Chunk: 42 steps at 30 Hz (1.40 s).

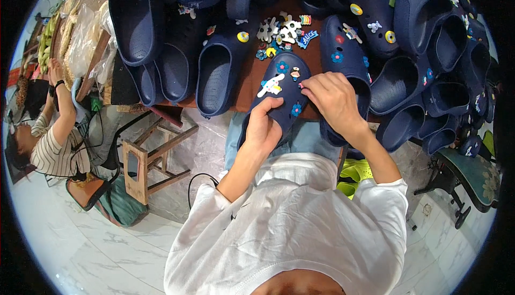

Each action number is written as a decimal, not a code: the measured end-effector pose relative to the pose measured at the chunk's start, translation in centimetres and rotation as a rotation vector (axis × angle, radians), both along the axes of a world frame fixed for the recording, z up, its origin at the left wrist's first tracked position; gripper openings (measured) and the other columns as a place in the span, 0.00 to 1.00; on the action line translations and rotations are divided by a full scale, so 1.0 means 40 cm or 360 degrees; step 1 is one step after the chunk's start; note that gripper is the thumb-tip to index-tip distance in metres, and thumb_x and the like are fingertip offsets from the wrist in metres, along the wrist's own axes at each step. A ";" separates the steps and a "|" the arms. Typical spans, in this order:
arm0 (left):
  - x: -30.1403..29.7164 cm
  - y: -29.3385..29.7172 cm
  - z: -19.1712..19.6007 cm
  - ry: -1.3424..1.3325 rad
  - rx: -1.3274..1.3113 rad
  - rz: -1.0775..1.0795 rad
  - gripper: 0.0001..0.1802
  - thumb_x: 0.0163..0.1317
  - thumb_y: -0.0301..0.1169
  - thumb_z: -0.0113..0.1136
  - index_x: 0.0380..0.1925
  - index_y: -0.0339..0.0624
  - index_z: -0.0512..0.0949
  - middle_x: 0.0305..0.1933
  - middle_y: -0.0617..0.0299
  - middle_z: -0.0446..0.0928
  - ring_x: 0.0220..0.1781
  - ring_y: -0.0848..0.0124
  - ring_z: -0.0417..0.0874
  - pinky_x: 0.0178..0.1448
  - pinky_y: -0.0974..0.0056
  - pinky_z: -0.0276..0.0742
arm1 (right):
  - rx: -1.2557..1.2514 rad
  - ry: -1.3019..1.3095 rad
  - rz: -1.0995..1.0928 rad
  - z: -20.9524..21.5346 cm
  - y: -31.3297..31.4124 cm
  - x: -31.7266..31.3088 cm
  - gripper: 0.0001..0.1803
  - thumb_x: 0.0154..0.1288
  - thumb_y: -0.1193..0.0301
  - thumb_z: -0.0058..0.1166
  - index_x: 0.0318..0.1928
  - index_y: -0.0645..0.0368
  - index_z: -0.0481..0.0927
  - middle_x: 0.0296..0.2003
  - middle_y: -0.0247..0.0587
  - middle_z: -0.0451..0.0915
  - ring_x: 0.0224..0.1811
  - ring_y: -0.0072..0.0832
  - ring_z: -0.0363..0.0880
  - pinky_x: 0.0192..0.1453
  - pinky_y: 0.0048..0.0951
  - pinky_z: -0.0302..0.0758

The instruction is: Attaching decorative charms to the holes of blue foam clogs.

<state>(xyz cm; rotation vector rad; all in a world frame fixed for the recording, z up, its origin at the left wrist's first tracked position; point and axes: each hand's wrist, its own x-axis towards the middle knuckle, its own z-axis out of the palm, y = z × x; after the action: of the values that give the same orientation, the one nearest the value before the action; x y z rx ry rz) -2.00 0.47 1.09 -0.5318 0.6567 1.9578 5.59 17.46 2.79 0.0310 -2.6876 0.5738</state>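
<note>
A navy foam clog (291, 95) lies toe-away at the near edge of the brown table, with my left hand (262, 126) gripping its heel end, thumb on top. Its upper carries a white character charm (271, 86), a small figure charm (295, 74) and two blue flower charms. My right hand (335, 99) is at the clog's right side, fingertips pinched around a small pinkish charm (301, 85), partly hidden. Beyond the toe is a heap of loose charms (289, 29) in white, black, yellow and blue. Right beside it rests another navy clog (343, 51) with charms fitted.
Navy clogs crowd the table: plain ones (216, 75) on the left, charm-covered ones (397, 83) stacked on the right. Further left are a wooden stool (153, 158) and another person (61, 144). Lime-green clogs (355, 171) sit below; a chair (466, 177) stands right.
</note>
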 end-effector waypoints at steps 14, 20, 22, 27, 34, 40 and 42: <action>0.019 -0.006 0.021 0.0098 -0.0085 -0.0095 0.27 0.57 0.20 0.53 0.60 0.31 0.66 0.56 0.51 0.75 0.56 0.60 0.79 0.63 0.55 0.76 | -0.0291 -0.0373 -0.0050 0.045 0.012 -0.023 0.04 0.58 0.71 0.61 0.33 0.56 0.80 0.29 0.37 0.81 0.35 0.37 0.79 0.41 0.37 0.71; 0.035 -0.007 0.027 0.0203 -0.0221 -0.0067 0.23 0.55 0.17 0.55 0.54 0.32 0.70 0.52 0.55 0.77 0.53 0.63 0.81 0.60 0.58 0.77 | -0.0356 -0.0419 0.0043 0.041 0.030 -0.033 0.07 0.56 0.71 0.64 0.33 0.57 0.79 0.29 0.37 0.81 0.34 0.38 0.79 0.39 0.39 0.71; 0.041 -0.008 0.026 0.0267 -0.0280 -0.0065 0.21 0.56 0.16 0.55 0.52 0.32 0.72 0.51 0.56 0.78 0.51 0.64 0.81 0.59 0.60 0.77 | -0.0383 -0.0419 0.0046 0.049 0.031 -0.041 0.09 0.55 0.71 0.65 0.33 0.58 0.77 0.28 0.37 0.80 0.35 0.39 0.79 0.39 0.40 0.72; 0.039 -0.008 0.043 0.0242 -0.0368 -0.0087 0.18 0.55 0.16 0.55 0.48 0.32 0.74 0.47 0.57 0.80 0.48 0.66 0.82 0.56 0.62 0.78 | -0.0364 -0.0449 -0.0049 0.058 0.034 -0.058 0.20 0.45 0.70 0.71 0.34 0.57 0.71 0.30 0.38 0.77 0.37 0.42 0.79 0.40 0.42 0.72; 0.061 -0.008 0.029 0.0423 -0.0495 -0.0116 0.20 0.52 0.17 0.56 0.48 0.33 0.74 0.46 0.58 0.79 0.47 0.66 0.82 0.56 0.61 0.78 | -0.0425 -0.0563 -0.0089 0.059 0.035 -0.068 0.21 0.44 0.70 0.72 0.35 0.58 0.71 0.32 0.39 0.78 0.38 0.42 0.79 0.40 0.41 0.72; 0.038 -0.009 0.023 0.0155 -0.0202 -0.0063 0.24 0.54 0.18 0.53 0.54 0.33 0.70 0.49 0.54 0.78 0.51 0.63 0.81 0.59 0.59 0.78 | -0.0537 -0.0429 0.0133 0.046 0.026 -0.056 0.17 0.50 0.72 0.69 0.38 0.58 0.74 0.32 0.40 0.77 0.37 0.43 0.79 0.42 0.40 0.73; 0.044 -0.007 0.023 0.0072 -0.0182 -0.0054 0.25 0.54 0.18 0.52 0.55 0.32 0.69 0.49 0.54 0.78 0.53 0.62 0.80 0.59 0.59 0.78 | -0.0789 -0.0447 0.0177 0.059 0.021 -0.053 0.15 0.54 0.71 0.66 0.41 0.58 0.77 0.33 0.42 0.76 0.38 0.43 0.79 0.44 0.40 0.74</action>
<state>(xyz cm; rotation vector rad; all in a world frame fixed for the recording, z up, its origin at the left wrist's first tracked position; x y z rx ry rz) -0.24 0.20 1.99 -0.5439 0.8052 1.9133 3.45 18.32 5.14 -0.0391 -2.7339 1.3519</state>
